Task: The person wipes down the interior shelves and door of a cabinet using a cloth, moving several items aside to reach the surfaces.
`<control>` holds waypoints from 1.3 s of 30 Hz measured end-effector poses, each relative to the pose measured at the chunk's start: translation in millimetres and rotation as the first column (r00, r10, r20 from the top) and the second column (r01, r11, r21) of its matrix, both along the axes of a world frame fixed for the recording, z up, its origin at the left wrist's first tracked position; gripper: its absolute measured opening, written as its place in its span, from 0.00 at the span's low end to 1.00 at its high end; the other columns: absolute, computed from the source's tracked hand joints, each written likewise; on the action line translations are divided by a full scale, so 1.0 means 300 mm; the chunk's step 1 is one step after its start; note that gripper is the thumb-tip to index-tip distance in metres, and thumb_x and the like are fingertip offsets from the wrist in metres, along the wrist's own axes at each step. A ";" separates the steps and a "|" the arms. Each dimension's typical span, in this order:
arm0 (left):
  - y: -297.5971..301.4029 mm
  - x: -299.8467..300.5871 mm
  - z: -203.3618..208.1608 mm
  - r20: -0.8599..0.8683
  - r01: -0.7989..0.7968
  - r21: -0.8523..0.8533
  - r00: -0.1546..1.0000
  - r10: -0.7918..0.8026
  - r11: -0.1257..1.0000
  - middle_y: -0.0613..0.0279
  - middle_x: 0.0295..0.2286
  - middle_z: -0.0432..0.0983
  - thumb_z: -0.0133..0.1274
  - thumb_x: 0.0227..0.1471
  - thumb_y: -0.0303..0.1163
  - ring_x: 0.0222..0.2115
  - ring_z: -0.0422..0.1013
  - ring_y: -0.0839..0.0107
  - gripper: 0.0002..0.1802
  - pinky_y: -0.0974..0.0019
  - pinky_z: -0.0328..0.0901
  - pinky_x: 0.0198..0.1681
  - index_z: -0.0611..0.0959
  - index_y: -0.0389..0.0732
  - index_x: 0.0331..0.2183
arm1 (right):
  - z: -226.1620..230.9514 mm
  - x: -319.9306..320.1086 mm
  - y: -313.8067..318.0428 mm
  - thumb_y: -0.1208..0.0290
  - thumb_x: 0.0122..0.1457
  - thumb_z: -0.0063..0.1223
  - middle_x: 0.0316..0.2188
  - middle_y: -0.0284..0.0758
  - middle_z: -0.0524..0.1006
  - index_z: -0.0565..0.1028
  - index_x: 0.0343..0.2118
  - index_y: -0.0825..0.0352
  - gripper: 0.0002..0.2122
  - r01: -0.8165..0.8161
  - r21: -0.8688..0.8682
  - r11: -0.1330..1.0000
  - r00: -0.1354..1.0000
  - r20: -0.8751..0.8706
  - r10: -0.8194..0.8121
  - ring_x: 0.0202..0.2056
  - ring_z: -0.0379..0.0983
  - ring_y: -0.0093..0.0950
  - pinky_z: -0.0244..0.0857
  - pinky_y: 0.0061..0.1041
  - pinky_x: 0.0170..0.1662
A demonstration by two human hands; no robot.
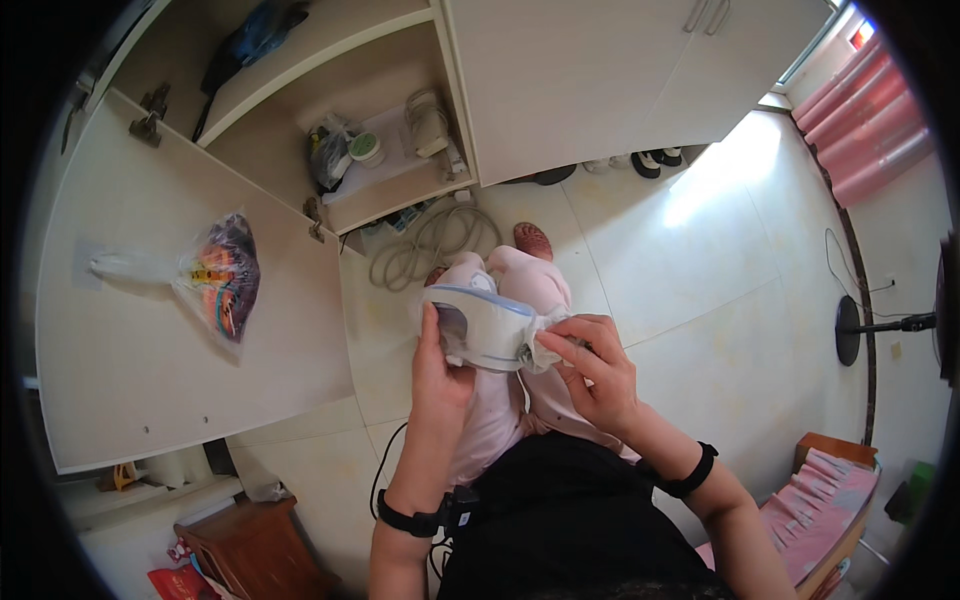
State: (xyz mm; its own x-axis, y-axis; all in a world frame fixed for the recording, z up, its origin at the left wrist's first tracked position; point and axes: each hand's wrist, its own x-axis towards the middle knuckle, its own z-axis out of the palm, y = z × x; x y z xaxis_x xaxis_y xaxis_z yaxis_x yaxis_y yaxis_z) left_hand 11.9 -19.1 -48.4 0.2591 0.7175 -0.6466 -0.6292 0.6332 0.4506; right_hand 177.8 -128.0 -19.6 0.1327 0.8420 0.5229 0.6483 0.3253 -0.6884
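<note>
A white, rounded object with blue trim (487, 322), seemingly wrapped in clear plastic, is held level over my lap; its exact kind is not plain. My left hand (440, 370) grips its left end from below, the thumb up along the side. At the other end, the fingers of my right hand (597, 372) are closed on the bunched end of the clear plastic (543, 345). Part of the object's underside is hidden by my left hand.
Ahead stands an open cabinet (330, 215) holding a white tub (366, 150) and bagged items. Its open door (150, 330) carries a hanging plastic bag (225, 275) at left. A coiled hose (425, 250) lies by my feet. A stand fan (848, 330) is at right.
</note>
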 end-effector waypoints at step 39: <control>-0.025 0.055 0.007 -0.937 0.972 0.141 0.192 0.291 -0.187 0.51 0.53 0.62 0.73 0.24 0.46 0.55 0.58 0.51 0.59 0.51 0.51 0.59 0.62 0.37 0.57 | -0.211 0.190 -0.138 0.86 0.47 0.56 0.40 0.37 0.74 0.79 0.37 0.61 0.15 0.118 -0.279 0.953 0.928 -0.310 -0.206 0.43 0.72 0.36 0.70 0.30 0.44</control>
